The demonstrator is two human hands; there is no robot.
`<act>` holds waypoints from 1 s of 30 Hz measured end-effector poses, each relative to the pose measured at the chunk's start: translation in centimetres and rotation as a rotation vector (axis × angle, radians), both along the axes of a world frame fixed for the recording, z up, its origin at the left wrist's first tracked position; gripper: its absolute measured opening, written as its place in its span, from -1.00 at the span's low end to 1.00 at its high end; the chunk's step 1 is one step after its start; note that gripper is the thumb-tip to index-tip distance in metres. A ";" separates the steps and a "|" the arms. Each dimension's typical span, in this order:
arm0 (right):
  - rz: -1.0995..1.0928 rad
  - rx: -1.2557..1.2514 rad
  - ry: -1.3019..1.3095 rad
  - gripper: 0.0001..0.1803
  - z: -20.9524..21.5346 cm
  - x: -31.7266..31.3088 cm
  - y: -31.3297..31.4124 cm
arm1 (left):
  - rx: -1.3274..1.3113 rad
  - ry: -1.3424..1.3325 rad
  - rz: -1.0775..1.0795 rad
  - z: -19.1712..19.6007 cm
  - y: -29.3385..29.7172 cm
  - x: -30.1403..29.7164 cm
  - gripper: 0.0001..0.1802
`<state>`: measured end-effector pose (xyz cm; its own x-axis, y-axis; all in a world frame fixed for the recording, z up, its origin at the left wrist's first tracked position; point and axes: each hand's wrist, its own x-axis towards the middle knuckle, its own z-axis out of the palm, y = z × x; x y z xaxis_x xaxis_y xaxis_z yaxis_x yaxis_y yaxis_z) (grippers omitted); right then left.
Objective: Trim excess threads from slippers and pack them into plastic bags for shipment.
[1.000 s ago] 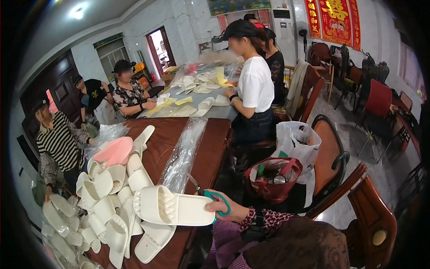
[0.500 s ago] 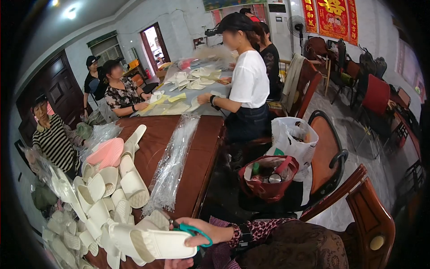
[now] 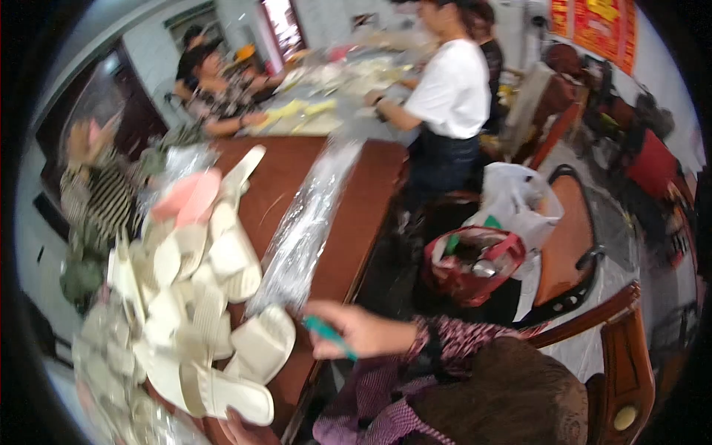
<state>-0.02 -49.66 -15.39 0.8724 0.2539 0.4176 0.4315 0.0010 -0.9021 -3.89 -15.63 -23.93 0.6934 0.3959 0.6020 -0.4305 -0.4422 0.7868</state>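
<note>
Pictured in the head view: gripping teal-handled scissors (image 3: 328,335) in the right hand (image 3: 360,330), with fingers curled around the handle, beside the near edge of a brown-red table (image 3: 363,196). Too blurred there to make out the blades. Touching the heel end of a cream slipper (image 3: 236,398) with the left hand (image 3: 245,430), mostly cut off by the lower edge; impossible to tell whether clasping the sole or merely resting against it. Found at the lower left, at the front of a heap of cream slippers (image 3: 174,311): that same slipper, sole up to view. Lying between the two hands, a second slipper (image 3: 263,345), with strap toward the table's middle. Topping the far end of the heap, a coral-pink pair (image 3: 191,199). Stretched along the table just right of the heap, a strip of clear plastic sleeves (image 3: 304,230). Gathered at the left rim, slippers in clear bags (image 3: 104,348). Parked to the right, a red tote (image 3: 475,271) and a white plastic bag (image 3: 523,200), near a wooden chair (image 3: 567,248). Seen beyond: a co-worker in white (image 3: 452,85), another in stripes (image 3: 111,196) with hands raised.
</note>
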 end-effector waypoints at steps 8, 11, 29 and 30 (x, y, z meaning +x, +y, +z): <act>-0.407 -0.390 -0.224 -0.37 3.4 8.8 -5.1 | -0.760 0.192 -0.016 8.0 -1.0 -0.5 -0.59; -0.406 -0.520 -0.197 -0.43 3.1 12.0 -5.3 | -0.663 0.209 0.025 5.5 -0.2 0.1 -0.57; -0.530 -1.021 -0.528 -0.79 -0.2 17.2 -2.7 | 0.258 -0.025 0.190 0.0 3.3 0.0 -0.80; -0.579 -0.991 -0.596 -0.80 0.7 16.3 -2.4 | 0.212 -0.030 0.116 0.2 3.3 0.1 -0.80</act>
<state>16.27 -52.07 -14.67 0.7044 0.3267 0.6301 0.4776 -0.8749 -0.0804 -3.75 -12.37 -23.74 0.6308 0.3348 0.7001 -0.3891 -0.6441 0.6586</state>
